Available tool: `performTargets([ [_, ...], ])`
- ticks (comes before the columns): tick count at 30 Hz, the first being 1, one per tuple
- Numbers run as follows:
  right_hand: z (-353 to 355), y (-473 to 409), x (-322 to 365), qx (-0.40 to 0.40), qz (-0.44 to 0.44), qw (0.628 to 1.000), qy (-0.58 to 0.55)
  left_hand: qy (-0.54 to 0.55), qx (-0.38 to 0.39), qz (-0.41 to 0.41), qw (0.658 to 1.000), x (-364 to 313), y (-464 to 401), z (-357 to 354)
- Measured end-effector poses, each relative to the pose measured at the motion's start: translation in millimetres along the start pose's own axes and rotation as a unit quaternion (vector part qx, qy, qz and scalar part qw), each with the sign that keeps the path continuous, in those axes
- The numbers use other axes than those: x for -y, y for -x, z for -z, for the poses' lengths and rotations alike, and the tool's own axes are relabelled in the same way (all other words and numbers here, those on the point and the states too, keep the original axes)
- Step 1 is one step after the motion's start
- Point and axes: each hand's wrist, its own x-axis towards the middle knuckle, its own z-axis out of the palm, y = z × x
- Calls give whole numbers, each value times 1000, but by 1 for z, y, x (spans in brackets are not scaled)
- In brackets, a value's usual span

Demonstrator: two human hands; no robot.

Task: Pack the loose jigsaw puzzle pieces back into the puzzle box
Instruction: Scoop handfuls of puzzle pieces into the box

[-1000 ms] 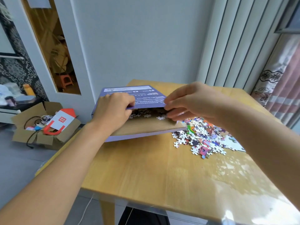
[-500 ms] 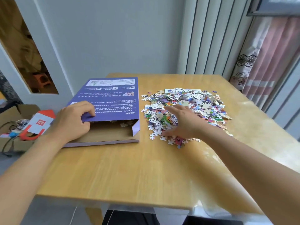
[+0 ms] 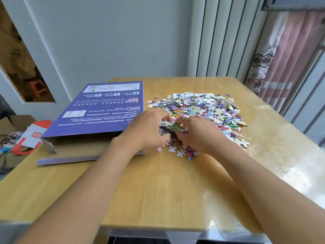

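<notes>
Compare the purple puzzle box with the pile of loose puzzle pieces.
The puzzle box is one flat purple printed item; the pile of pieces is many-coloured and scattered. The box is untouched; both hands, left hand and right hand, gather pieces. Both rest on the wooden table.

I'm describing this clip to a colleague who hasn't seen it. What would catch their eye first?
The heap of colourful puzzle pieces spread over the far right part of the wooden table. Both hands meet at its near edge, the left hand and right hand cupped around a clump of pieces. Left of them lies the flat purple puzzle box, its near end open.
</notes>
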Motion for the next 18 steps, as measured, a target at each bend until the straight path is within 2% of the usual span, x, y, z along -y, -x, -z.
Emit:
performTargets([
  [4, -3, -3, -5, -17, -3, 1000, 20, -23, -41, -19, 999, -12, 1, -19],
  [11, -11, -7, 3, -25, -25, 999, 0, 40, -76, 5, 996, -5, 1, -25],
  [15, -9, -7, -2, 15, -34, 998, -56, 47, -88, -7, 995, -5, 3, -25],
  [18, -7, -6, -8, 23, -33, 995, -90, 74, -125, -11, 989, -2, 6, -22],
])
